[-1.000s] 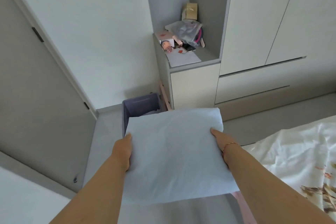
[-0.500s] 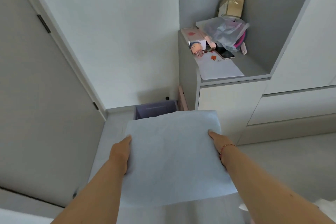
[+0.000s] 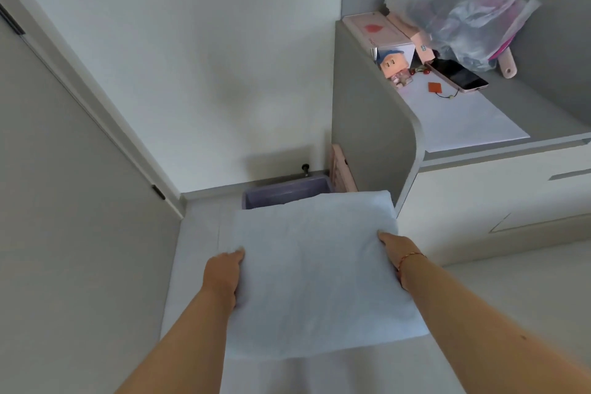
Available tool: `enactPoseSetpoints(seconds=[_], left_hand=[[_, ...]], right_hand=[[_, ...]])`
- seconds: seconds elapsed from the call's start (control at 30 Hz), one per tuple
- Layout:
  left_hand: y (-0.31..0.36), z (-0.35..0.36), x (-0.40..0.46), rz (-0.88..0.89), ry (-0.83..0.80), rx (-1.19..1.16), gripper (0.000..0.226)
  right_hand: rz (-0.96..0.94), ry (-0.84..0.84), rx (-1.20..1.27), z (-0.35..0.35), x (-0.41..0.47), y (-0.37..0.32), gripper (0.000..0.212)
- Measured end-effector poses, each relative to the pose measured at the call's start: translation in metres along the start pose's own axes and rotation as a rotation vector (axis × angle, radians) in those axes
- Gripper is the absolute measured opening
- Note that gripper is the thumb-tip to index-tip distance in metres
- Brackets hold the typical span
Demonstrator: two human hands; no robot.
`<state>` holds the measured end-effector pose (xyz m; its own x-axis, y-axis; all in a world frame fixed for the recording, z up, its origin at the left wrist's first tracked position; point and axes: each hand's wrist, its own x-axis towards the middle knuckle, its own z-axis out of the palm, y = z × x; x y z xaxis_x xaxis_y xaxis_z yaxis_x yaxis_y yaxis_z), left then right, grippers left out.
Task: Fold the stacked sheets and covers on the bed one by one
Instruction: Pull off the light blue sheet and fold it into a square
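Over the purple bin (image 3: 284,193) by the far wall, I'd carried the folded sheet (image 3: 316,269) off the bed, left hand (image 3: 224,275) and right hand (image 3: 395,253) gripping its sides; looked ready to stash.

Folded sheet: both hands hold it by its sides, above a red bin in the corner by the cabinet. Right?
Not quite: the bin is purple, not red, as the head view shows. The rest holds: the left hand and right hand hold the sheet by its sides, by the cabinet.
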<state>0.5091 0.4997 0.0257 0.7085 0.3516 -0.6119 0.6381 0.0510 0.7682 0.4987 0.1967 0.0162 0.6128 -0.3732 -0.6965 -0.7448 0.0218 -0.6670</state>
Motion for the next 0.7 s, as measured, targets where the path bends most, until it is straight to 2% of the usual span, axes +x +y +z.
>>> enactPoseSetpoints(seconds=[0.23, 0.33, 0.57, 0.7], left_hand=[[-0.032, 0.026, 0.112, 0.008, -0.040, 0.101, 0.021], [-0.056, 0.044, 0.155, 0.002, -0.021, 0.127, 0.021], [-0.124, 0.088, 0.250, 0.006, 0.026, 0.138, 0.015], [-0.176, 0.105, 0.299, -0.021, 0.051, 0.201, 0.011]], right_hand=[[-0.015, 0.112, -0.118, 0.054, 0.088, 0.015, 0.041], [-0.060, 0.146, -0.134, 0.076, 0.131, 0.027, 0.044], [-0.033, 0.116, -0.265, 0.133, 0.238, 0.067, 0.050], [-0.006, 0.066, -0.316, 0.162, 0.295, 0.105, 0.043]])
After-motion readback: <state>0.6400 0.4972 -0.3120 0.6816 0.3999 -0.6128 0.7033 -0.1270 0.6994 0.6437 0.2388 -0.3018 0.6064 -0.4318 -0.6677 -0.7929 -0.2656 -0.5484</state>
